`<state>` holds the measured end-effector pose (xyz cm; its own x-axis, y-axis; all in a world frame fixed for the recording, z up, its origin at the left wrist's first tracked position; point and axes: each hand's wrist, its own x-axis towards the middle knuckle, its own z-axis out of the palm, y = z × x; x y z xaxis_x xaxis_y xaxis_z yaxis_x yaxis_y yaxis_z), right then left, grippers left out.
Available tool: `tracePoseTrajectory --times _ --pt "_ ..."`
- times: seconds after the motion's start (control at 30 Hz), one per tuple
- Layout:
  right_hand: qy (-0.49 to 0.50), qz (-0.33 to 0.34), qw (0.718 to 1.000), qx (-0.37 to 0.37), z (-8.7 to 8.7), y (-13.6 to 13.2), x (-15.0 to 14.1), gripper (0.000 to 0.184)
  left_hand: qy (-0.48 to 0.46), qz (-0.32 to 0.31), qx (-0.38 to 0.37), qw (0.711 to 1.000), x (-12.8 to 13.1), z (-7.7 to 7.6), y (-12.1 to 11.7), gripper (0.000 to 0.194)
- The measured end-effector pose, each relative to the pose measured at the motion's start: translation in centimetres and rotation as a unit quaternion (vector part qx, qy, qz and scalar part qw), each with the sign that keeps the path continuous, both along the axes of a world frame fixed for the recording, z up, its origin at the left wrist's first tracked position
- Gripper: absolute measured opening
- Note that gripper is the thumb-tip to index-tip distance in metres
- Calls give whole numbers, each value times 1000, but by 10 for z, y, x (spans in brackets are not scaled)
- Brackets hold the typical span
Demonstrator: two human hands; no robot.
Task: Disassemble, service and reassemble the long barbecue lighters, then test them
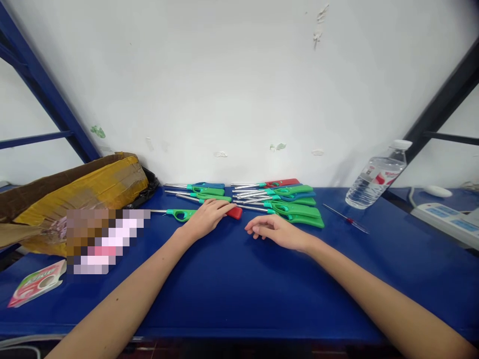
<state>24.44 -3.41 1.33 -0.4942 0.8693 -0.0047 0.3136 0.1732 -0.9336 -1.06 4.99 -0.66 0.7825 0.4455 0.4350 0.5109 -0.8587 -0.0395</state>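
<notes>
My left hand [208, 217] lies flat, fingers stretched out, over a red-handled long-nozzle lighter [235, 213] on the blue table [239, 279]. A green-handled lighter [178, 214] lies just left of that hand. My right hand [276, 231] rests on the table with fingers loosely curled and apart, holding nothing. Just beyond it lies a pile of several lighters [284, 199] with green, blue and red handles and metal nozzles pointing left. A smaller group of lighters [202, 190] lies behind my left hand.
An opened cardboard box [75, 192] with yellow tape stands at the left. A plastic water bottle [377, 180] leans at the right, with a thin red-tipped tool [346, 218] beside it. A power strip [447, 219] lies far right. A red and green packet [37, 286] sits at the front left.
</notes>
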Motion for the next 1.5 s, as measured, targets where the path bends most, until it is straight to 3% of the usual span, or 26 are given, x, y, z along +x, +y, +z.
tracePoseTrajectory --times 0.27,0.57,0.67,0.77,0.9,0.93,1.07,1.23,1.37,1.5 --pt "15 -95 994 44 -3 4 0 28 -21 -68 51 996 4 -1 -1 37" --pt "-73 -123 977 161 -9 1 -5 27 -24 -61 -11 998 6 -7 1 36" --pt "-83 -119 974 173 -9 0 -4 25 -47 8 -35 998 -3 2 4 44" --pt "-91 -129 971 179 -7 0 -3 23 -69 112 -45 990 -30 22 11 35" --pt "-99 -129 968 193 -4 -1 -2 22 -4 294 -119 949 -82 45 19 35" --pt "-103 -126 966 199 -3 -2 -2 22 24 302 -146 942 -92 47 19 35" --pt "-116 -115 963 216 -1 -4 -3 20 54 169 -211 961 -105 44 17 43" --pt "-117 -111 960 228 -2 -4 -2 19 78 149 -243 955 -91 39 14 48" --pt "-121 -123 953 249 -1 -1 2 19 60 135 -200 969 -88 45 11 44" --pt "-90 -187 936 284 7 2 8 23 12 98 -115 988 -67 59 -13 43"
